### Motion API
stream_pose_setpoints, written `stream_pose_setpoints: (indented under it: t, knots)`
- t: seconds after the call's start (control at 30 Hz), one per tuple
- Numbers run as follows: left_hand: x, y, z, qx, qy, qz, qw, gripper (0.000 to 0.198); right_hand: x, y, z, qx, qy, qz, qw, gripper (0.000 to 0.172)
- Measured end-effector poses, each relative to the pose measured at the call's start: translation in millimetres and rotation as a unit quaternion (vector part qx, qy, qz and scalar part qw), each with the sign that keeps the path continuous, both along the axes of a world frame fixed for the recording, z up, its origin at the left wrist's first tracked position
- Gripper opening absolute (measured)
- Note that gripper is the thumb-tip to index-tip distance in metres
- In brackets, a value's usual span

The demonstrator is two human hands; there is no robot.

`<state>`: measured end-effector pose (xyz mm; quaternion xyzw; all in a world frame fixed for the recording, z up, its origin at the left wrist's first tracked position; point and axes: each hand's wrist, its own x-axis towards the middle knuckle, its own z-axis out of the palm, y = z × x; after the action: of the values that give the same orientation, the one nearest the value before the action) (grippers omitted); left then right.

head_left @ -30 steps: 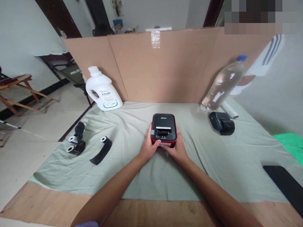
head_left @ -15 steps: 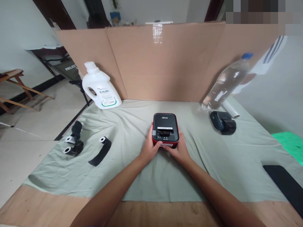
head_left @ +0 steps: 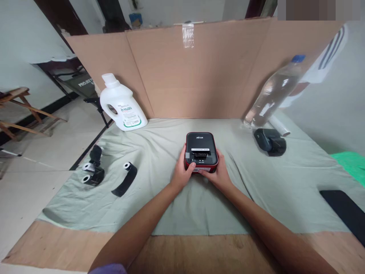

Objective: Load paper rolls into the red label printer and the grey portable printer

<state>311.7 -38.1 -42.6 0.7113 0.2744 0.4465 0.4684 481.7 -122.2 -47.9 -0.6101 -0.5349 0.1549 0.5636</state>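
Note:
A small black-topped label printer (head_left: 201, 142) with a red lower body sits at the middle of the cloth. My left hand (head_left: 181, 170) is wrapped round its left side, thumb pressed on the near left corner. From the other side my right hand (head_left: 220, 173) grips it, with the thumb along the near face. A slot and two small buttons show on the printer's top. Its underside is hidden, so I cannot tell whether it rests on the cloth or is slightly raised.
Black rolls (head_left: 92, 178) and a partly unrolled one (head_left: 126, 179) lie left. A white jug (head_left: 122, 102) and a clear bottle (head_left: 273, 91) lean by the cardboard screen (head_left: 199, 76). A dark device (head_left: 270, 142) and black flat object (head_left: 342, 213) are right.
The view has shifted slightly. Both hands keep the same hold on the printer, and the other things on the cloth stay in place.

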Motion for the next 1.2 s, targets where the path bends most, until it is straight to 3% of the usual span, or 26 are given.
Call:
stream_pose_setpoints:
  t: [0.3, 0.47, 0.53, 0.73, 1.2]
  knots:
    - [-0.7, 1.6, -0.2, 0.02, -0.024, 0.012, 0.999, 0.074, -0.3, -1.8, 0.6, -0.009, -0.029, 0.003, 1.0, 0.105]
    - [-1.4, 1.6, -6.1, 0.047, -0.03, 0.05, 0.997, 0.04, -2.4, -3.1, 5.4, -0.016, -0.048, -0.001, 0.999, 0.104]
    - [-1.8, 1.9, -6.5, 0.044, -0.026, 0.055, 0.997, 0.035, -3.4, -3.6, 7.4, -0.022, -0.052, -0.002, 0.998, 0.105]
    - [-3.1, 5.5, -1.5, 0.033, -0.025, 0.043, 0.998, 0.029, -4.8, -3.6, 6.6, -0.019, -0.059, -0.005, 0.998, 0.105]
    - [-1.4, 3.9, 6.6, 0.06, 0.014, 0.082, 0.995, 0.022, -6.8, -3.3, 5.3, -0.026, -0.047, -0.004, 0.999, 0.101]
